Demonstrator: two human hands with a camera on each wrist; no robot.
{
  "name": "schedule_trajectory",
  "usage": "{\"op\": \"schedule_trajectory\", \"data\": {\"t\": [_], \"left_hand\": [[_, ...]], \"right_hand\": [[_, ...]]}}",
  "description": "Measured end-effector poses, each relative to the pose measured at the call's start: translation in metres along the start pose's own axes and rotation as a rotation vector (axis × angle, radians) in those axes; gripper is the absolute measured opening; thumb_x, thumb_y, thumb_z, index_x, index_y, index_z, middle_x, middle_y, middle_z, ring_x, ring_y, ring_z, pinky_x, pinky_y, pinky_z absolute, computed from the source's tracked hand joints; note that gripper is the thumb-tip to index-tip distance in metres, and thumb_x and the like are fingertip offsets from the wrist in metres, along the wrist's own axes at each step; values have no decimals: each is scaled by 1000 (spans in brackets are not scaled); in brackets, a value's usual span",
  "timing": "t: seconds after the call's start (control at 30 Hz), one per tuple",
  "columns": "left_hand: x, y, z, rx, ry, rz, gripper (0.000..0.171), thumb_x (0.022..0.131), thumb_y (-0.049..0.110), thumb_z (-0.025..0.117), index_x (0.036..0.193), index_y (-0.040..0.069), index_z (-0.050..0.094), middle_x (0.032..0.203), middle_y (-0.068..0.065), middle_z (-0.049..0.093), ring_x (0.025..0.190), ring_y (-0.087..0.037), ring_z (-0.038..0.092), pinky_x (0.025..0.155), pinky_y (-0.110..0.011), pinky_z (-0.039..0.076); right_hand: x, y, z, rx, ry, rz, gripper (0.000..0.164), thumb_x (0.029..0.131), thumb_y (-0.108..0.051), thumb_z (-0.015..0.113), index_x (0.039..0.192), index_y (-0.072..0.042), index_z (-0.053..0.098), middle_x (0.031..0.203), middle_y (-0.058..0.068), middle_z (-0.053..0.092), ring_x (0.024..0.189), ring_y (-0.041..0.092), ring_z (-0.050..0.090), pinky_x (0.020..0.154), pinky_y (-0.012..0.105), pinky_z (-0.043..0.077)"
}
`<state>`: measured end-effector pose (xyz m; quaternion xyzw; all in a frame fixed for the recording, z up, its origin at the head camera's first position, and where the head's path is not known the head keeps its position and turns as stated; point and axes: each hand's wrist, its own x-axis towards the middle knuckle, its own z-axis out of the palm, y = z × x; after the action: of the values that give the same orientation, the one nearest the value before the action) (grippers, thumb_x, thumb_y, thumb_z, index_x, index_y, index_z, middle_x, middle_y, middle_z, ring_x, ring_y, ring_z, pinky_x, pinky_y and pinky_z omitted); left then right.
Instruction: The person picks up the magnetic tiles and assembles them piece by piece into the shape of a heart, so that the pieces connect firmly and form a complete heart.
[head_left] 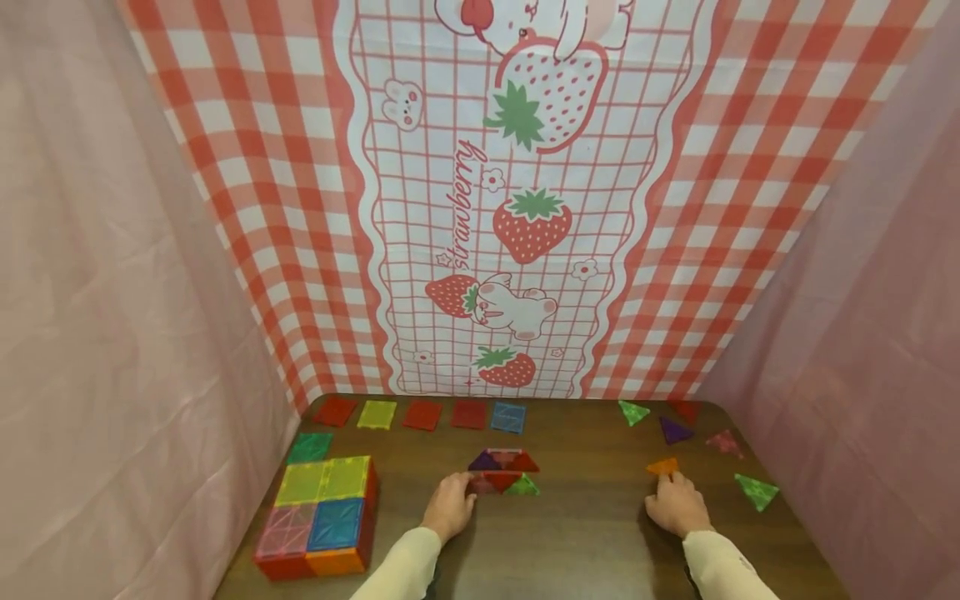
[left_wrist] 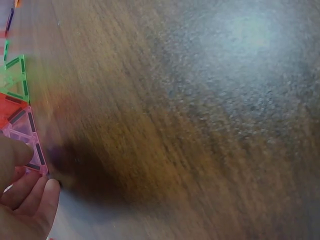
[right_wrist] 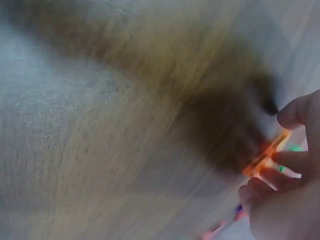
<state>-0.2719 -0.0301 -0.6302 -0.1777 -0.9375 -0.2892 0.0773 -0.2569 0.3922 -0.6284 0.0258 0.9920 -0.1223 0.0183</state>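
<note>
In the head view my left hand (head_left: 450, 506) is at the left end of a small group of joined triangle tiles. Its thumb and fingers pinch a pink triangle magnetic tile (left_wrist: 34, 142), seen in the left wrist view. Beside that tile are a red triangle tile (left_wrist: 10, 107) and a green triangle tile (left_wrist: 17, 77). A purple triangle tile (head_left: 484, 461) and another red one (head_left: 527, 462) sit in the row behind. Off to the right, my right hand (head_left: 678, 506) holds an orange triangle tile (head_left: 663, 466) at its fingertips; the right wrist view is blurred there.
A block of stacked square tiles (head_left: 303, 483) stands at the left. Along the back edge lie several square tiles, including a yellow one (head_left: 377, 414) and a blue one (head_left: 508, 418). Loose triangles lie at the right: purple (head_left: 677, 430), pink (head_left: 724, 442) and green (head_left: 756, 492).
</note>
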Motion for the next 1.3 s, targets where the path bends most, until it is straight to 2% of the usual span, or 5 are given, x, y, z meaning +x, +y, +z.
{"op": "schedule_trajectory", "data": {"t": [0.4, 0.57, 0.8, 1.0, 1.3], "left_hand": [[-13, 1, -5, -18, 47, -34, 25, 87, 4, 73, 106, 1, 59, 98, -13, 59, 94, -34, 65, 81, -47, 55], [-26, 5, -1, 39, 35, 39, 17, 86, 6, 73, 87, 10, 56, 82, 0, 54, 74, -18, 59, 66, -36, 51], [-39, 25, 6, 49, -54, 182, 10, 86, 9, 73, 83, 13, 65, 78, 6, 55, 68, -4, 52, 62, -24, 48], [-37, 43, 13, 70, -138, 263, 1, 91, 12, 72, 91, 13, 73, 87, 6, 62, 78, -3, 59, 71, -20, 53], [-34, 46, 21, 248, -227, 338, 23, 94, 21, 71, 116, 16, 77, 126, 1, 71, 114, -16, 66, 94, -30, 55]], "right_hand": [[-8, -47, 17, 38, 179, -419, 25, 81, -8, 78, 105, -4, 74, 101, 7, 68, 89, 29, 68, 79, 50, 57], [-18, -67, 25, 45, 207, -652, 23, 80, -6, 81, 103, -8, 78, 95, -1, 68, 84, 16, 66, 73, 37, 58], [-33, -97, 39, 60, 226, -878, 22, 80, -6, 78, 102, -12, 81, 93, -6, 64, 81, 8, 59, 69, 26, 53], [-46, -132, 50, 75, 166, -962, 22, 84, -8, 77, 105, -11, 79, 99, -4, 64, 87, 7, 60, 73, 21, 54], [-55, -163, 63, 152, 92, -957, 25, 88, -7, 70, 111, -10, 77, 111, 1, 71, 101, 12, 69, 82, 25, 58]]}}
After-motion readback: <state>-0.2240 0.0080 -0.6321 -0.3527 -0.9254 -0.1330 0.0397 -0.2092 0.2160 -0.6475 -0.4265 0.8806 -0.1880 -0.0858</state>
